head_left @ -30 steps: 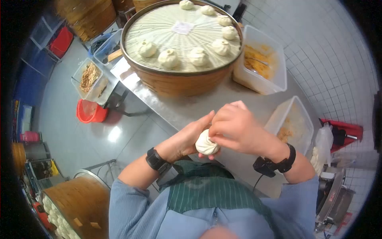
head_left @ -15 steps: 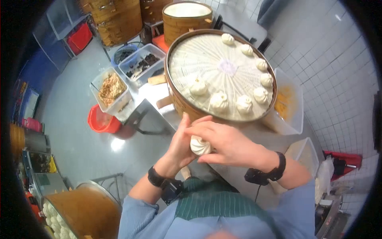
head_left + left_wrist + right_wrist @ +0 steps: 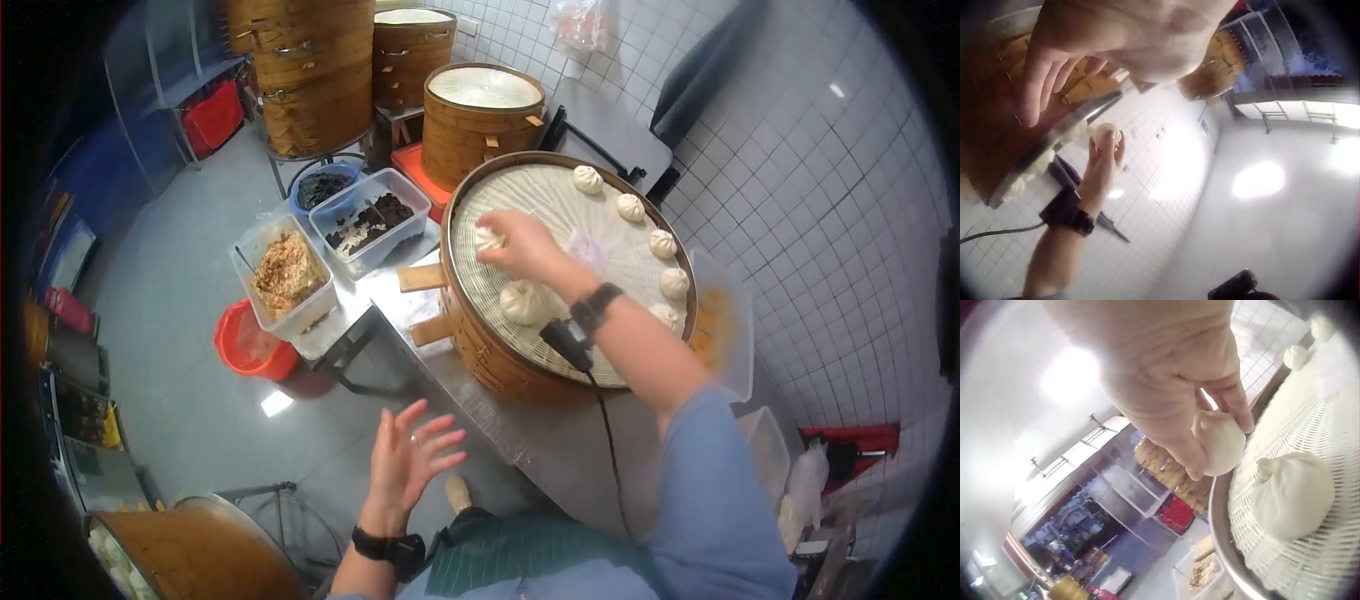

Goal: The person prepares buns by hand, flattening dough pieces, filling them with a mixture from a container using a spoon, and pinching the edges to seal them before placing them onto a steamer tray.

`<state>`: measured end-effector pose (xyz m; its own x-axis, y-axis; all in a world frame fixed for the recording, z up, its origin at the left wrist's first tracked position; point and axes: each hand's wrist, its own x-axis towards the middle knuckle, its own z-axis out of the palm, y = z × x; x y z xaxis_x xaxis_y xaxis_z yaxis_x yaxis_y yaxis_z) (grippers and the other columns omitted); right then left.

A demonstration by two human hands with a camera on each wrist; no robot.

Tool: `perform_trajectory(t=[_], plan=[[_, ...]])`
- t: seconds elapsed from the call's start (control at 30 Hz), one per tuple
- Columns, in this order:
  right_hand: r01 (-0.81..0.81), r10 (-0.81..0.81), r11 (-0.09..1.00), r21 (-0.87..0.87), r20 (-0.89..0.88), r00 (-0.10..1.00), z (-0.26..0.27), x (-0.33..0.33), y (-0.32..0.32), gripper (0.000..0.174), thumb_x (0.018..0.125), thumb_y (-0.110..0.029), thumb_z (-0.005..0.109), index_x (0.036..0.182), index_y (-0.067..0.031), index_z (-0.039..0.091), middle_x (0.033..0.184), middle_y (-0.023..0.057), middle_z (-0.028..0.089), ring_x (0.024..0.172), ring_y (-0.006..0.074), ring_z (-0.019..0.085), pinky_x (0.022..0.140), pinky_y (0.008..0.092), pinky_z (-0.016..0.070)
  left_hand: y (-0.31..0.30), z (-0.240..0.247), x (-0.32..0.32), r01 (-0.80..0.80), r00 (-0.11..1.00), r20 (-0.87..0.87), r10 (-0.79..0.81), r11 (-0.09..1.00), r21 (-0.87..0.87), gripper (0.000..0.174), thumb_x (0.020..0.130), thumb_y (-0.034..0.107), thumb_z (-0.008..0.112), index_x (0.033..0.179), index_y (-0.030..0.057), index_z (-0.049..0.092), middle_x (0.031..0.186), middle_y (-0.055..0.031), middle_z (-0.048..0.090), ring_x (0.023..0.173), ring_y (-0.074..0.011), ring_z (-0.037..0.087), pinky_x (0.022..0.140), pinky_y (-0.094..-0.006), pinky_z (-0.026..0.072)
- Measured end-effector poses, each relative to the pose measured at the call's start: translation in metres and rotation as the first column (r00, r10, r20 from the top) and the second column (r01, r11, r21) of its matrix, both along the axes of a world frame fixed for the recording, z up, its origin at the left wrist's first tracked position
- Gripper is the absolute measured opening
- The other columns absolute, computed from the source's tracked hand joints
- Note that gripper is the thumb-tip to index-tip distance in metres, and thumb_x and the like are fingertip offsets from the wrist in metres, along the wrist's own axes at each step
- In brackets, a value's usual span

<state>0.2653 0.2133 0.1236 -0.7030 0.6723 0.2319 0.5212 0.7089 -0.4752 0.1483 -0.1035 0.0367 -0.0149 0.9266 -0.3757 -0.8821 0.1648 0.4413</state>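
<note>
My right hand [image 3: 530, 248] pinches a pleated white bun [image 3: 1221, 445] between thumb and fingers, close over the left part of a round steamer [image 3: 478, 350]. A woven pale liner [image 3: 560, 195] covers the steamer's top. Beside the held bun, nearer my body, another pleated bun [image 3: 522, 302] sits on the liner. Several more buns, such as this one [image 3: 630, 207], curve along the far and right rim. My right forearm and wrist camera hide part of the near liner. My left hand [image 3: 400, 462] hangs in the air, fingers spread, holding nothing.
Left of the steamer stand a tub of brownish filling [image 3: 288, 278] and a tub of dark filling [image 3: 375, 228]. A red bucket [image 3: 240, 345] is on the floor below. Stacked bamboo steamers [image 3: 310, 75] rise behind. A tub of orange filling [image 3: 715, 320] stands right, beside the tiled wall.
My hands have separated. The right hand has carried the bun from my left palm up to the steamer's left side. The left hand has dropped away, now holding nothing. The head view has shifted.
</note>
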Motion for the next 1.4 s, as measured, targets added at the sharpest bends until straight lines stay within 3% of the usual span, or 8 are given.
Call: perform_trajectory(t=[0.17, 0.37, 0.6, 0.77, 0.87, 1.0, 1.3, 1.4], plan=[[-0.054, 0.084, 0.991, -0.119, 0.265, 0.961, 0.011, -0.01, 0.006, 0.064, 0.073, -0.029, 0.076, 0.129, -0.0085, 0.053, 0.12, 0.0211, 0.059, 0.109, 0.0352, 0.057, 0.094, 0.0396, 0.0454, -0.021, -0.015, -0.006, -0.09, 0.996, -0.013, 0.089, 0.992, -0.084, 0.058, 0.098, 0.054, 0.03, 0.13, 0.0071, 0.042, 0.121, -0.028, 0.053, 0.11, -0.0423, 0.057, 0.084, -0.0538, 0.0538], [0.08, -0.077, 0.995, -0.055, 0.052, 0.996, 0.095, 0.077, -0.004, 0.06, 0.083, -0.031, 0.068, 0.134, -0.0091, 0.048, 0.13, 0.0185, 0.054, 0.119, 0.0294, 0.053, 0.099, 0.039, 0.0429, -0.015, -0.02, 0.01, -0.084, 0.996, -0.047, 0.077, 0.984, -0.154, 0.054, 0.099, 0.051, 0.034, 0.126, 0.0058, 0.045, 0.114, -0.0247, 0.057, 0.104, -0.0401, 0.06, 0.081, -0.0503, 0.0551], [0.473, -0.478, 0.877, 0.078, 0.053, 0.877, 0.165, 0.283, -0.15, 0.054, 0.085, -0.03, 0.067, 0.131, -0.0081, 0.05, 0.121, 0.0138, 0.058, 0.11, 0.025, 0.054, 0.093, 0.0368, 0.0437, 0.006, -0.028, 0.084, 0.537, 0.797, -0.197, -0.57, 0.82, -0.201, 0.052, 0.097, 0.046, 0.043, 0.117, -0.0002, 0.053, 0.108, -0.0184, 0.062, 0.1, -0.0309, 0.063, 0.083, -0.0437, 0.053], [0.921, -0.905, 0.389, 0.014, -0.182, 0.385, 0.145, 0.486, -0.294, 0.049, 0.086, -0.026, 0.067, 0.129, -0.0089, 0.053, 0.114, 0.0137, 0.061, 0.101, 0.0237, 0.059, 0.086, 0.0358, 0.0474, 0.005, -0.029, 0.173, 0.835, 0.374, -0.367, -0.852, 0.481, -0.268, 0.047, 0.095, 0.04, 0.048, 0.116, -0.0018, 0.055, 0.101, -0.0161, 0.064, 0.098, -0.0297, 0.064, 0.082, -0.0404, 0.0539], [0.988, -0.982, 0.046, -0.147, -0.188, 0.018, 0.091, 0.631, -0.409, 0.05, 0.087, -0.026, 0.067, 0.131, -0.0085, 0.051, 0.104, 0.0082, 0.062, 0.095, 0.0151, 0.058, 0.081, 0.0267, 0.0466, -0.009, -0.036, 0.229, 0.873, 0.18, -0.438, -0.881, 0.348, -0.342, 0.039, 0.094, 0.037, 0.051, 0.109, 0.0015, 0.059, 0.097, -0.0108, 0.065, 0.095, -0.0233, 0.064, 0.08, -0.0361, 0.0536], [0.885, -0.88, -0.466, -0.009, 0.113, -0.462, -0.038, 0.775, -0.543, 0.057, 0.082, -0.042, 0.062, 0.121, -0.0006, 0.058, 0.103, 0.0204, 0.067, 0.098, 0.0285, 0.065, 0.087, 0.0369, 0.0492, -0.034, -0.045, 0.31, 0.925, 0.003, -0.454, -0.891, 0.175, -0.337, 0.04, 0.095, 0.037, 0.05, 0.11, 0.0015, 0.059, 0.099, -0.0103, 0.065, 0.093, -0.0232, 0.064, 0.08, -0.0354, 0.0528], [0.834, -0.924, -0.38, -0.4, 0.193, -0.329, -0.188, 0.813, -0.578, 0.057, 0.081, -0.047, 0.062, 0.108, 0.0029, 0.061, 0.111, 0.0244, 0.062, 0.104, 0.0396, 0.058, 0.088, 0.0455, 0.0455, -0.131, -0.064, 0.555, 0.895, -0.372, -0.541, -0.754, -0.138, -0.423, 0.04, 0.096, 0.039, 0.051, 0.113, 0.0025, 0.058, 0.1, -0.0071, 0.061, 0.089, -0.0168, 0.059, 0.081, -0.0306, 0.0491], [0.958, -0.957, -0.282, -0.056, -0.059, -0.285, -0.186, 0.787, -0.576, 0.044, 0.08, -0.037, 0.068, 0.102, 0.0011, 0.061, 0.1, 0.0196, 0.064, 0.092, 0.0364, 0.061, 0.082, 0.044, 0.0475, -0.148, -0.069, 0.62, 0.893, -0.406, -0.519, -0.753, -0.204, -0.402, 0.043, 0.097, 0.036, 0.052, 0.125, 0.0029, 0.051, 0.111, -0.0106, 0.06, 0.1, -0.0185, 0.059, 0.087, -0.0332, 0.0493]])
